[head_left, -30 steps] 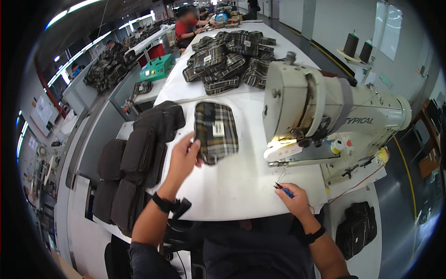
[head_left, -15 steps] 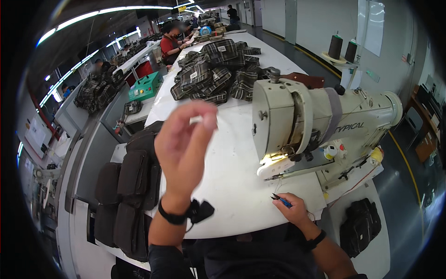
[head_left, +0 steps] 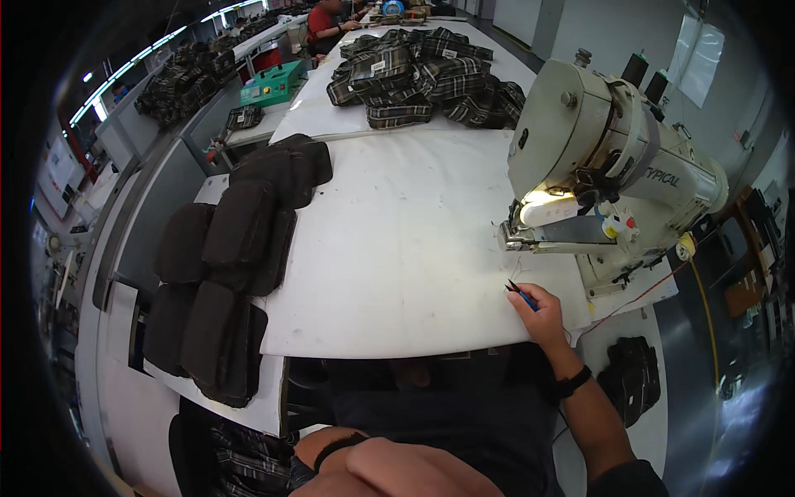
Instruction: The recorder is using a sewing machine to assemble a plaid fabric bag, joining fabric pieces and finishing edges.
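Note:
My right hand rests on the near right of the white table, closed around blue-handled thread snips with dark tips pointing up and left. Just beyond it stands a cream sewing machine with a lit lamp by its needle area; thin threads trail toward the snips. My left hand is low at the bottom edge, below the table, next to dark plaid pieces. Its fingers are mostly hidden, so whether it holds anything does not show.
Dark brown padded pouches lie stacked along the table's left side. A heap of plaid pouches covers the far end. A green box sits far left; a person in red works beyond. A dark plaid piece lies low right.
My left hand has dropped from above the table to the bottom edge, beside the plaid pieces. The view has tilted downward. My right hand still grips the snips.

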`<state>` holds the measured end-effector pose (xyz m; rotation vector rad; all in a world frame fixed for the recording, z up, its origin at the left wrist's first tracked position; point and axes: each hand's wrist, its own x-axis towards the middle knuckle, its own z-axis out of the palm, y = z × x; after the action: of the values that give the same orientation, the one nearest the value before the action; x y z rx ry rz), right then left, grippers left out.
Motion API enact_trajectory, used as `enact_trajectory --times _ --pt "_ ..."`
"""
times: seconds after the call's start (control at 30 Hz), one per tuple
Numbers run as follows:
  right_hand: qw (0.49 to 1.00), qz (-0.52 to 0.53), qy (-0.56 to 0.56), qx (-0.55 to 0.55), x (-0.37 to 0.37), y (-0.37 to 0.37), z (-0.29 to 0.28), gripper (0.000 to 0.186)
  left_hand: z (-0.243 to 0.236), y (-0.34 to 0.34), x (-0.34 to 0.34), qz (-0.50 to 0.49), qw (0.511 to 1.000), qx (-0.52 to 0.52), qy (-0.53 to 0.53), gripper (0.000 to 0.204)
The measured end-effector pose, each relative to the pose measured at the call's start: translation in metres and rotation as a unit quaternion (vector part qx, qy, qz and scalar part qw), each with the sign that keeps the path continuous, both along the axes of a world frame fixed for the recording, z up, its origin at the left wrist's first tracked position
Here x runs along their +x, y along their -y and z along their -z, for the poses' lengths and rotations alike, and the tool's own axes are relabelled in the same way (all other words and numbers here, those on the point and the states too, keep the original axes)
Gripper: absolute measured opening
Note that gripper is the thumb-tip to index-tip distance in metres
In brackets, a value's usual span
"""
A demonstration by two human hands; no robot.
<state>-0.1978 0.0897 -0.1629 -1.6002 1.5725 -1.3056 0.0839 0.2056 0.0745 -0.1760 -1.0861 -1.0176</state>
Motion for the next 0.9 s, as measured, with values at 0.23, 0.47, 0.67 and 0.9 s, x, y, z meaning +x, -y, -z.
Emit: enact_trajectory --times 0.23,0.47,0.67,0.9 --pt "1.0 0.007 0.005 0.018 -0.001 -0.001 -0.001 0.025 0.026 0.015 0.015 0.143 0.99 -0.003 -0.018 0.016" --pt "1.0 0.012 0.001 0.013 -0.004 -0.003 0.004 0.025 0.019 0.043 -0.025 0.244 0.963 -0.104 -0.052 0.064" --pt "1.0 0.004 0.013 0.018 0.003 0.001 0.014 0.026 0.029 0.046 -0.004 0.036 0.989 -0.145 0.014 0.055" --pt "0.992 0.014 -0.122 0.033 -0.055 0.023 0.008 0.033 0.103 0.0 0.08 -0.085 0.854 0.207 0.47 0.013"
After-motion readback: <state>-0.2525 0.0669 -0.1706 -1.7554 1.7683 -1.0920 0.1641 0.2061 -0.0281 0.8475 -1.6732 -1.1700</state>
